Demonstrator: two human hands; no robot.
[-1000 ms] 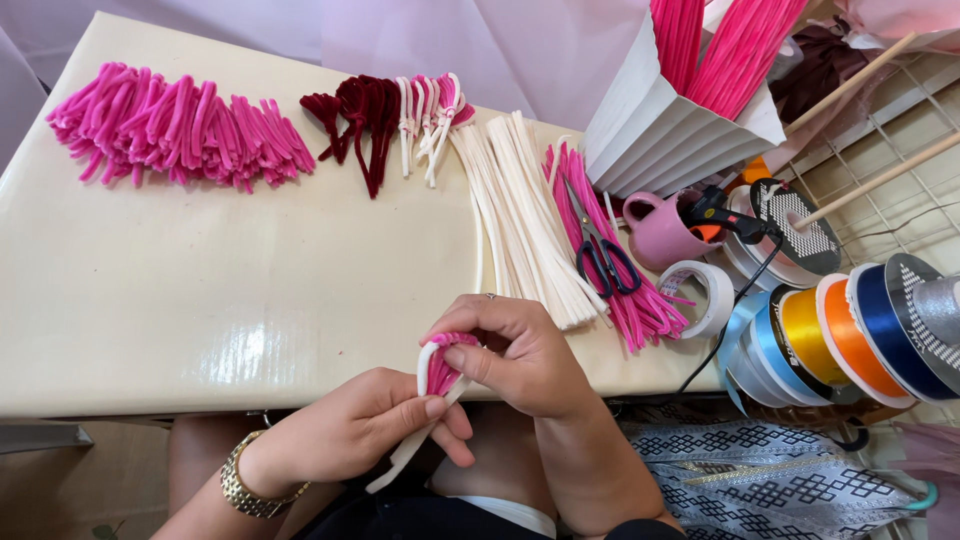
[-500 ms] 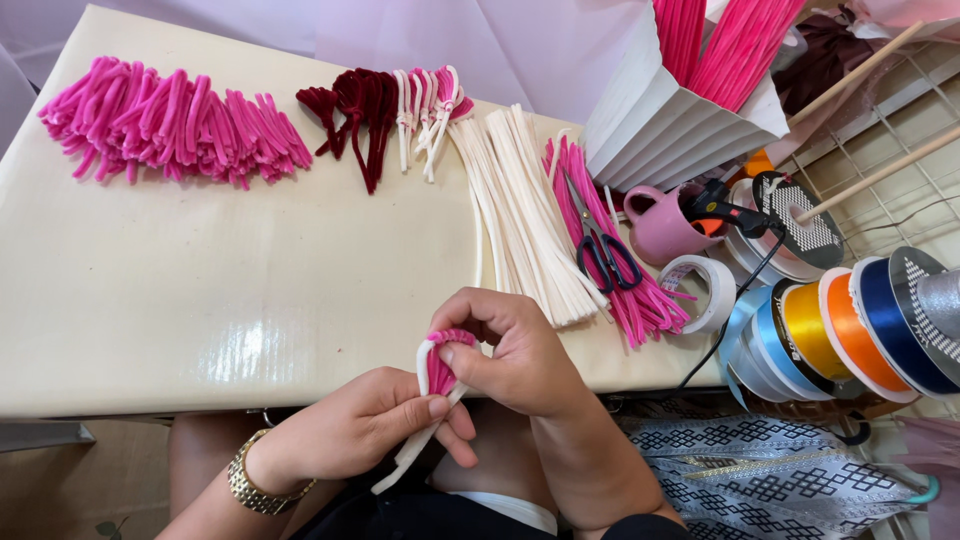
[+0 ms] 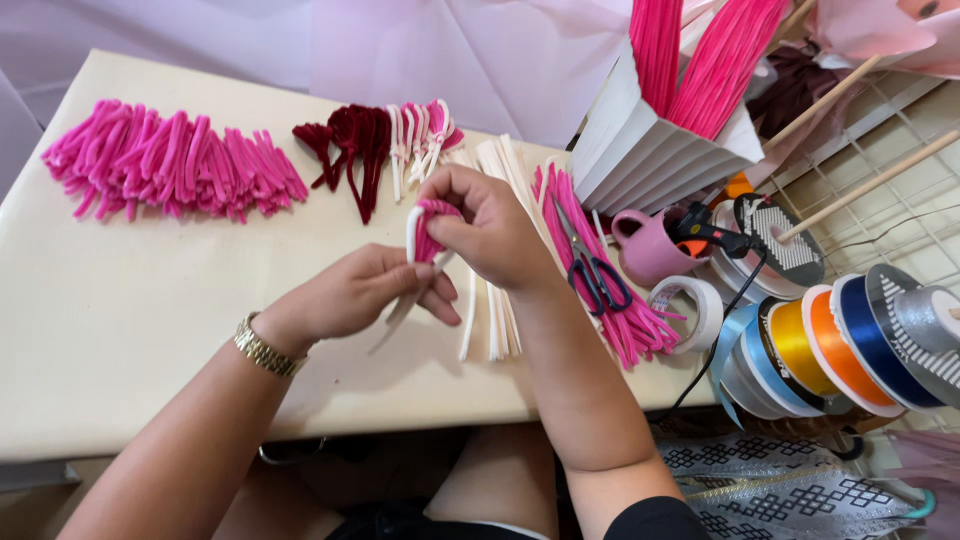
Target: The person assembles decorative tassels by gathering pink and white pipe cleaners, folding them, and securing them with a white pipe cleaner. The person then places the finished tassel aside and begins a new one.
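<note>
Our hands meet mid-frame over the table (image 3: 120,330). Right hand (image 3: 495,225) pinches the top of a small pink bundle (image 3: 432,225) wrapped by a white stem (image 3: 412,235); left hand (image 3: 355,292) grips the stem's lower part, gold watch (image 3: 262,350) on that wrist. Both hands clamped on the same piece, touching. Just behind: white stems (image 3: 495,300) in a row. Right of them, scissors (image 3: 592,270) on loose pink stems (image 3: 625,325). Upper left: pink pile (image 3: 170,165); next to it dark red pieces (image 3: 350,145). Upper right: white box (image 3: 650,150) with tall pink stems. Right edge: pink mug (image 3: 650,250), tape roll (image 3: 690,300), ribbon spools (image 3: 840,350).
</note>
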